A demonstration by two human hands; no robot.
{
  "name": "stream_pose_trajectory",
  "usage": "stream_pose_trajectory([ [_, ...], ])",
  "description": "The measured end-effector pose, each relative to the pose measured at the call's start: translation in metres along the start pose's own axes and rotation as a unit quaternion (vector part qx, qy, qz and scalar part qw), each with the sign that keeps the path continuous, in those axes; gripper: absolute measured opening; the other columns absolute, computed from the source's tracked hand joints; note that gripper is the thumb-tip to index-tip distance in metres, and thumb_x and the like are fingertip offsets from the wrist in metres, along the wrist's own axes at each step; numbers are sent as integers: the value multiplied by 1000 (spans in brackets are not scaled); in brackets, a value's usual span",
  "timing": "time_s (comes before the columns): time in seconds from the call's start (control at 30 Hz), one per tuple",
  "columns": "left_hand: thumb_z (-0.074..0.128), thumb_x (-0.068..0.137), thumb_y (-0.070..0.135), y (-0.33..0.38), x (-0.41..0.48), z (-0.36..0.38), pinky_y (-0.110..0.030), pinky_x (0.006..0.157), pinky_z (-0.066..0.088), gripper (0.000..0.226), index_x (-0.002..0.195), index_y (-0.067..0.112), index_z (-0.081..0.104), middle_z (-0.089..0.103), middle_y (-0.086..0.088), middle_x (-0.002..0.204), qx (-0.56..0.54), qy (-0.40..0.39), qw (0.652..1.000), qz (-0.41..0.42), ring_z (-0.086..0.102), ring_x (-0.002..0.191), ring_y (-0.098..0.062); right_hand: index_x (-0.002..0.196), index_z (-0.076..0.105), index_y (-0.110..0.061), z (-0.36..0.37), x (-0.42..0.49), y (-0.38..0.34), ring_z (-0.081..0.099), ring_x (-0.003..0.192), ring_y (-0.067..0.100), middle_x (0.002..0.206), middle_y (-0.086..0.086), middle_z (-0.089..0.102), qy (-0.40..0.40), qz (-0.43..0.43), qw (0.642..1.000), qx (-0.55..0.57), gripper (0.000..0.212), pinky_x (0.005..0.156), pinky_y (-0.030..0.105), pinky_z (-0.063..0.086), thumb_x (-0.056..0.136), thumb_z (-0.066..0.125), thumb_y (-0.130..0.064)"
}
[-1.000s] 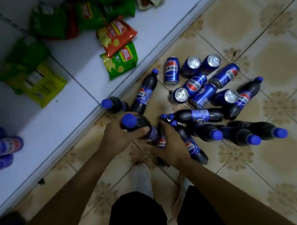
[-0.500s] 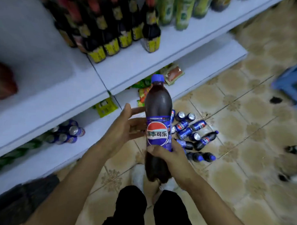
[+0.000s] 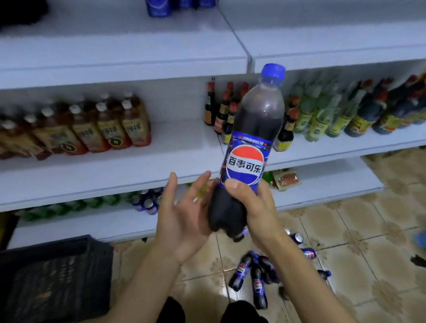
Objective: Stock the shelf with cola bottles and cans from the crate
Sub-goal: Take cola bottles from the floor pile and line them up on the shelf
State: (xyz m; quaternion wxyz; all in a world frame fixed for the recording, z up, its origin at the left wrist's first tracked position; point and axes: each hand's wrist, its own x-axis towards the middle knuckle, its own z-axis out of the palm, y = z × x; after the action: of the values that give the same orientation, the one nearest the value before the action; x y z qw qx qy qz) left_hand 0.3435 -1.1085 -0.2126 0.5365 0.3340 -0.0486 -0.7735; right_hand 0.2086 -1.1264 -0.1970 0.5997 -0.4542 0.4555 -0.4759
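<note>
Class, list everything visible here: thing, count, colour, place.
shelves: several, white, across back
floor: beige tiles, below
held bottle: one, dark cola, blue cap, centre
floor bottles: several, blue-labelled, floor
floor cans: few, blue, beside those
crate: one, black, lower left
tea bottles: row, brown, middle shelf left
sauce bottles: many, dark and green, middle right
top cans: few, blue, top shelf
right hand: grips held bottle low
left hand: fingers straight, by its base

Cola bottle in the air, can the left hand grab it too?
Probably yes. The left hand is open right beside the base of the cola bottle, with nothing between them; the right hand grips only the other side.
</note>
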Motion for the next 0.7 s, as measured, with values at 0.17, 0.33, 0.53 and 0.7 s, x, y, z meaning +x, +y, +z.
stream_pose_trajectory([
  [0.17,52,78,64,77,-47,-13,-49,108,37,75,135,16,53,58,-19,130,-103,32,992,58,54,122,-36,108,64,-3,116,20,-31,70,90,16,96,4,74,-24,-94,995,-15,62,72,20,53,61,69,-43],
  [0.33,56,80,52,190,-89,-27,-37,76,56,56,119,13,65,71,-15,107,-110,85,981,138,69,92,-29,106,62,-15,252,31,-42,70,87,11,90,-3,74,-95,-120,988,2,56,69,19,53,58,71,-43],
  [0.53,56,84,37,289,-116,-58,-37,77,51,35,105,11,68,71,-17,92,-130,104,965,203,66,84,-29,117,57,-20,346,55,-76,68,95,7,105,-5,71,-128,-170,977,-29,62,71,18,52,63,73,-46],
  [0.7,56,84,38,327,-107,-72,-33,67,55,41,114,12,66,71,-16,95,-119,83,958,249,68,79,-27,119,52,-33,368,79,-105,67,96,4,106,-13,69,-191,-174,952,-166,65,69,20,55,63,85,-40],
])
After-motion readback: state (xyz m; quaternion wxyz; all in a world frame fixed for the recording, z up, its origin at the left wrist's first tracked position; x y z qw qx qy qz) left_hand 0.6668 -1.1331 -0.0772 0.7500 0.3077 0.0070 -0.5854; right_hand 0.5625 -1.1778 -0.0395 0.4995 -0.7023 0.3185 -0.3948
